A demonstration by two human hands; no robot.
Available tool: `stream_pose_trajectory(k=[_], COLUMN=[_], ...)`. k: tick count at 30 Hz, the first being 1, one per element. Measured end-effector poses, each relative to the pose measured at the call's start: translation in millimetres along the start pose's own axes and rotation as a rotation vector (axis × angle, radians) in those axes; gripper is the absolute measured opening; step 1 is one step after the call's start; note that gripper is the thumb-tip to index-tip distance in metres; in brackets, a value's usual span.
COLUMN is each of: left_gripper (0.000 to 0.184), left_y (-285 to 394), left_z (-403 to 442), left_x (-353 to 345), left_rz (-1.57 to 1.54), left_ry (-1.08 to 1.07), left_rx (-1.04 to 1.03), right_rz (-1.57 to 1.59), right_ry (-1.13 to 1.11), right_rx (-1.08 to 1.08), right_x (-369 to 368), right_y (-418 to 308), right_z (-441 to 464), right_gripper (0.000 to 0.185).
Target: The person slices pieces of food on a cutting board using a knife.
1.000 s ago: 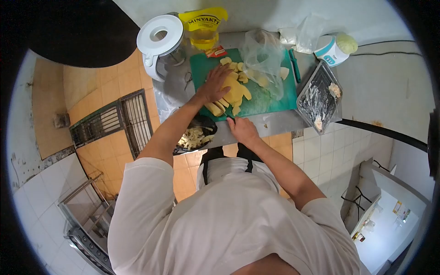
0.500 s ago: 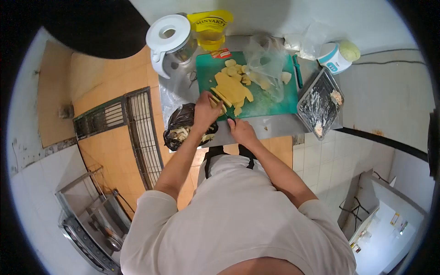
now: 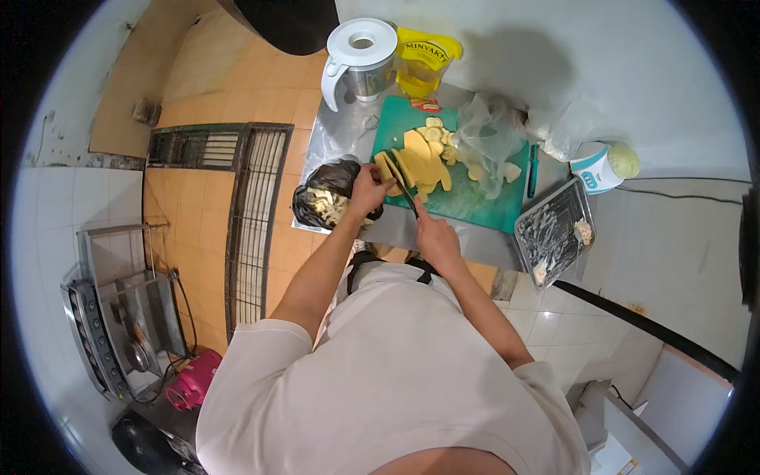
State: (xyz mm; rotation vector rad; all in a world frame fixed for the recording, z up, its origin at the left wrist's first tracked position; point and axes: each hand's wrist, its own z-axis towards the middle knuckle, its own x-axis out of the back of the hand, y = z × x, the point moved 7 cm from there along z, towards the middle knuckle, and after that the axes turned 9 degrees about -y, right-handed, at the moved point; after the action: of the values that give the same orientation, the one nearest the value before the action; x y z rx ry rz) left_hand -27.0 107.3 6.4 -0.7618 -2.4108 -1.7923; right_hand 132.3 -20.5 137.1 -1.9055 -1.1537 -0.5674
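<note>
My right hand [image 3: 435,237] is closed round the dark handle of a knife [image 3: 405,192], whose blade lies among pale yellow slices at the left of a green cutting board [image 3: 475,207]. My left hand [image 3: 370,190] holds a yellow piece [image 3: 385,170] at the board's left edge, its fingers bent. Several flat yellow slices [image 3: 423,161] and smaller round pieces [image 3: 435,131] lie beside the blade. Left of my left hand is a black plastic bag [image 3: 328,178] with pale scraps [image 3: 326,206] in it. A clear plastic bag [image 3: 487,138] covers part of the board.
A blender jug [image 3: 364,59] and a yellow pouch [image 3: 423,63] stand at the back. On the right are a green-handled tool [image 3: 533,170], a smeared metal tray [image 3: 550,229] and a white-and-blue scale [image 3: 595,168]. A stove [image 3: 103,340] stands at the far left.
My left hand has gone from lying spread over the slices to holding a piece at the board's left edge. The knife now lies among the slices. The view has turned and shifted.
</note>
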Motion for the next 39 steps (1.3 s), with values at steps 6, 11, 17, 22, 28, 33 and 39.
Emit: stream_pose_trajectory(k=[6,11,17,22,28,33,39], left_gripper=[0.066,0.066,0.07,0.087,0.083,0.084,0.089], left_y=[8.1,8.1,-13.2,13.3,20.3,23.7,28.8], left_z=[-7.5,-5.8,5.0,-17.8,-19.5,-20.0,-16.7], left_x=[-2.6,-3.2,-6.3,-4.3,-2.3,-1.9,3.3], left_rz=[-0.043,-0.096,-0.062,0.159,0.208,0.216,0.203], left_ry=[-0.056,-0.083,-0.043,-0.089,-0.059,-0.105,-0.103], left_rx=[0.05,-0.037,-0.158,-0.242,-0.279,-0.267,-0.275], right_rz=[-0.315,-0.479,-0.706,-0.692,-0.854,-0.769,-0.52], right_ry=[0.212,-0.015,-0.291,-0.336,-0.484,-0.409,-0.12], right_rx=[0.215,0.187,0.158,0.247,0.259,0.258,0.316], right_x=[37.1,74.0,109.0,105.0,92.1,85.1,66.4], right_y=[-31.9,-62.7,-93.0,-80.8,-85.3,-73.3,-47.2], right_z=[14.1,55.2,100.6,97.2,68.1,65.9,39.2], right_gripper=[0.049,0.03,0.03,0.032,0.029,0.029,0.028])
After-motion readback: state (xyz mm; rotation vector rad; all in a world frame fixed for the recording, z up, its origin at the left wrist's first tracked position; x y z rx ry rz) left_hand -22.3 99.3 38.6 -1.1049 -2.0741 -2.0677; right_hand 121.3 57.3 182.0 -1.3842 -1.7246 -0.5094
